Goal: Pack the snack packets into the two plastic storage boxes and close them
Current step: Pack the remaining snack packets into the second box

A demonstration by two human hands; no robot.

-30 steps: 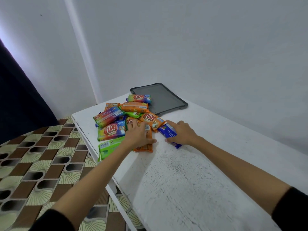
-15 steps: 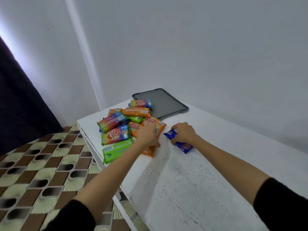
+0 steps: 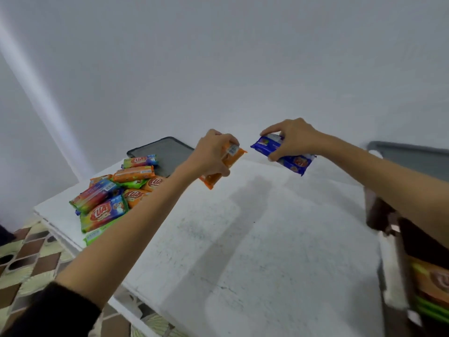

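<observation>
Surface (image 3: 267,239) white, speckled grey. Left-hand packet (image 3: 227,164) orange; right-hand packet (image 3: 289,158) blue. Pile (image 3: 114,195) orange, green, rainbow-striped, red logos. Lid (image 3: 162,152) dark grey. Floor (image 3: 21,263) brown-cream fan pattern. Sleeve (image 3: 48,312) black.

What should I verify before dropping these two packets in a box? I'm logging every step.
1. Left hand grips the orange packet: ok.
2. Right hand grips the blue packet: ok.
3. Both packets clear of the table: ok.
4. Box at the right edge open: cannot tell, blurred.
5. Pile fully packed: not ok, many packets on the table.
</observation>
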